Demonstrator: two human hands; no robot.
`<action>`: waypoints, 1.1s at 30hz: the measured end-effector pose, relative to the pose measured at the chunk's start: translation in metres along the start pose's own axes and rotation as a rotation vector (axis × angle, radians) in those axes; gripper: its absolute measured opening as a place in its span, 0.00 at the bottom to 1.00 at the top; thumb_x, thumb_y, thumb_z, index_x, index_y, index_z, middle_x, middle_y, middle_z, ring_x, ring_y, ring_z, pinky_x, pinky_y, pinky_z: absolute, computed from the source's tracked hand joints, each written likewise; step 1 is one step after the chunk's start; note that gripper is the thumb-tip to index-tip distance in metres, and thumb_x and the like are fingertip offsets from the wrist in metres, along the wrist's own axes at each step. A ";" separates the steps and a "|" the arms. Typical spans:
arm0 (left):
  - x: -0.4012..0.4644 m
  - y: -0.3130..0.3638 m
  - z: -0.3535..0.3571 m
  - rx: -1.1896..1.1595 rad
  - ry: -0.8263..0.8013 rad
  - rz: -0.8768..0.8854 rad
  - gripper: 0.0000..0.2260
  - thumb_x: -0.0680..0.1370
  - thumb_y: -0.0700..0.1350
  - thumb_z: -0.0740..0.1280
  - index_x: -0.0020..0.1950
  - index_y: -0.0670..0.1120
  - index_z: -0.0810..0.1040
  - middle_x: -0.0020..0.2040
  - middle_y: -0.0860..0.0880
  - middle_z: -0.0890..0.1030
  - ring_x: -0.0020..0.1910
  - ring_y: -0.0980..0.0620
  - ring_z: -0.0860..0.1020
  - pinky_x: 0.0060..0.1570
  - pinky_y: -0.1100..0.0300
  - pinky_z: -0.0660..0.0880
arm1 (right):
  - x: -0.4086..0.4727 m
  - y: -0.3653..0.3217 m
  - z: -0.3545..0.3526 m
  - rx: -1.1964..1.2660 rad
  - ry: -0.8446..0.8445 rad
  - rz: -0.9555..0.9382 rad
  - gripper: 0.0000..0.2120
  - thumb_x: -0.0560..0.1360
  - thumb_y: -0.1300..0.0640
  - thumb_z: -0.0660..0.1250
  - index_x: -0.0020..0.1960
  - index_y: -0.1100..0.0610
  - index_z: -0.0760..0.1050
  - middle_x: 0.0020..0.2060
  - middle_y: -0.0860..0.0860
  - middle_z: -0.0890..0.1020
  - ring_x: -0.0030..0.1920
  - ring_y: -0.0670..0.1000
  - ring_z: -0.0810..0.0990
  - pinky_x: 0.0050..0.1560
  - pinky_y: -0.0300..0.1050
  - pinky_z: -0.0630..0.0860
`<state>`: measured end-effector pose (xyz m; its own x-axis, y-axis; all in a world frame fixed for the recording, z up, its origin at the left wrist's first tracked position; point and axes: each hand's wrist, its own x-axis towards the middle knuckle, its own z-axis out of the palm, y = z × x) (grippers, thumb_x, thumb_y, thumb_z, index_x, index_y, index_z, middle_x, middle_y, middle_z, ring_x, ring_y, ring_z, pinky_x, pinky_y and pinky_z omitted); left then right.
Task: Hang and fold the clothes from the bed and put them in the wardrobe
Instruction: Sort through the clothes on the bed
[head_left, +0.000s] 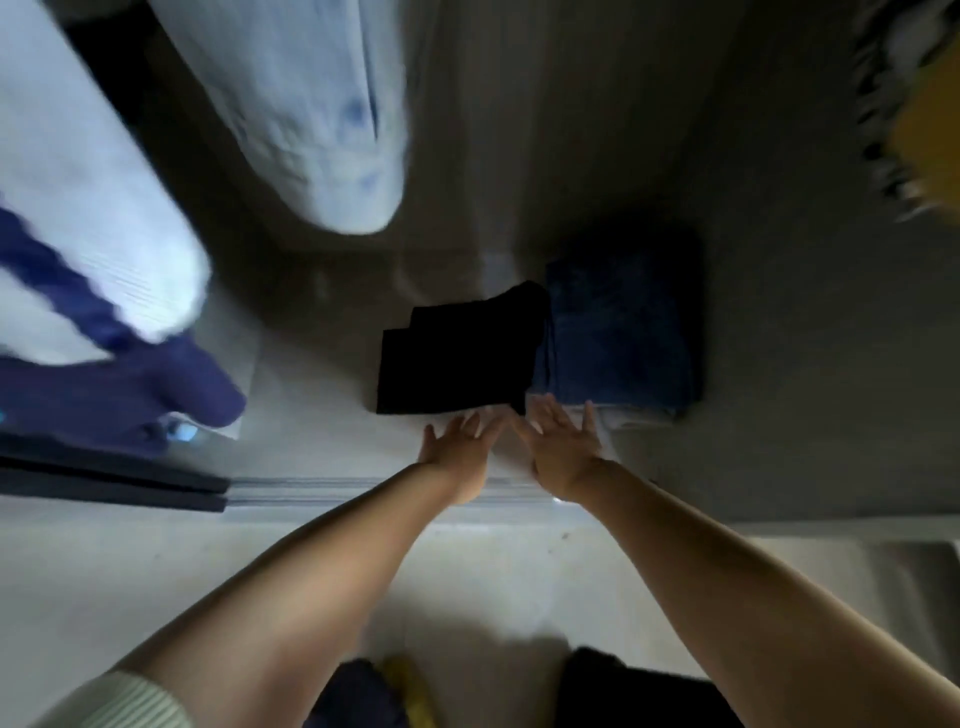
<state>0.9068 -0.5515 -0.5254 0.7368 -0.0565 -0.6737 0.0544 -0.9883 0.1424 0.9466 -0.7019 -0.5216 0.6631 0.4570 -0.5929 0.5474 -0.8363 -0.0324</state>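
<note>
A folded black garment (457, 353) lies on the wardrobe floor (311, 395), and a folded dark blue garment (621, 332) sits right beside it. My left hand (457, 447) reaches in with straight, spread fingers just in front of the black garment's near edge. My right hand (563, 447) is also spread flat, its fingertips at the corner where the two folded garments meet. Neither hand holds anything.
Hanging clothes fill the top: a white and purple garment (93, 270) at left, a pale blue shirt (311, 104) in the middle, a yellow and patterned garment (924, 114) at right. The wardrobe's sliding rail (363, 491) crosses under my wrists. Dark clothing (639, 691) shows at the bottom edge.
</note>
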 end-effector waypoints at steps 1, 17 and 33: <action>-0.018 0.011 -0.011 0.004 -0.016 0.020 0.34 0.80 0.38 0.57 0.78 0.54 0.39 0.79 0.48 0.45 0.78 0.48 0.46 0.74 0.40 0.45 | -0.020 0.002 -0.008 0.006 -0.008 0.005 0.37 0.80 0.60 0.55 0.77 0.47 0.33 0.77 0.54 0.38 0.77 0.55 0.35 0.71 0.69 0.37; -0.304 0.117 -0.158 0.244 0.080 0.369 0.16 0.79 0.45 0.56 0.67 0.47 0.68 0.63 0.43 0.75 0.64 0.42 0.72 0.58 0.50 0.68 | -0.368 -0.018 -0.145 0.436 0.117 0.390 0.17 0.79 0.58 0.54 0.65 0.54 0.72 0.61 0.54 0.76 0.60 0.58 0.77 0.54 0.48 0.74; -0.422 0.413 -0.128 0.631 0.110 0.946 0.17 0.79 0.44 0.55 0.67 0.46 0.70 0.64 0.44 0.75 0.62 0.42 0.74 0.54 0.52 0.72 | -0.703 0.060 -0.032 0.679 0.209 1.070 0.10 0.79 0.60 0.54 0.49 0.57 0.75 0.45 0.53 0.79 0.43 0.56 0.77 0.40 0.45 0.73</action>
<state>0.7051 -0.9177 -0.0895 0.3592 -0.8341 -0.4187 -0.8792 -0.4529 0.1479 0.5296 -1.0635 -0.0815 0.7100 -0.5474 -0.4430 -0.6324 -0.7724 -0.0593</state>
